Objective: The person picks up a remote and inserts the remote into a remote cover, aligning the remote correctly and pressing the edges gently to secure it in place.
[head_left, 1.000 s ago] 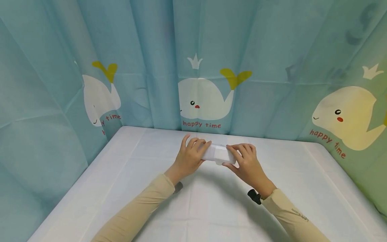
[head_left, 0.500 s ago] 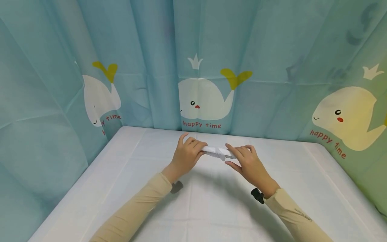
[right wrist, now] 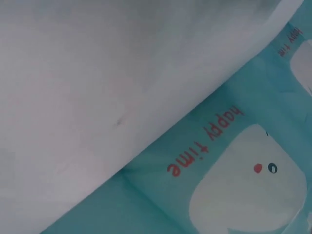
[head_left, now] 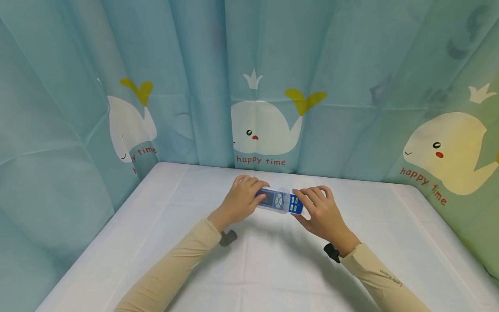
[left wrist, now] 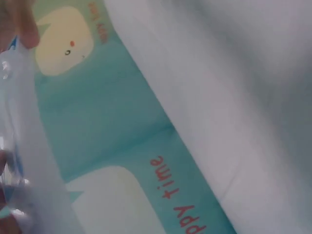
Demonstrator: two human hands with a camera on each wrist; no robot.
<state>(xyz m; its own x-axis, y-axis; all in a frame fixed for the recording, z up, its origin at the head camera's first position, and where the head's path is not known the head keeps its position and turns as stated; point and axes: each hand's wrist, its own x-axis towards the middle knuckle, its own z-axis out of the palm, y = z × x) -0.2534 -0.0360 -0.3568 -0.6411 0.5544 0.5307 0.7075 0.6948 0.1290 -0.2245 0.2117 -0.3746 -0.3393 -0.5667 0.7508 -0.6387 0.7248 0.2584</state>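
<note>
A remote control (head_left: 296,204) with a blue button face is held above the table in the head view, mostly inside a clear plastic cover (head_left: 282,209). Its blue end sticks out of the cover on the right. My left hand (head_left: 240,200) grips the covered left end, thumb across the front. At the bare right end, the thumb and fingers of my right hand (head_left: 320,213) hold the remote between them. Along the left edge of the left wrist view runs the shiny clear cover (left wrist: 29,136), with fingertips around it. Neither hand nor remote shows in the right wrist view.
A white-covered table (head_left: 265,264) spreads beneath both hands. Behind it hangs a blue-green curtain (head_left: 351,143) printed with whales, close to the table's back edge. Each wrist wears a dark device, such as the black one (head_left: 332,252) on the right.
The remote has been turned over: its white back faced up, then it stood edge-on, and now the blue button face shows. Both hands have kept hold at its ends, nearly in place.
</note>
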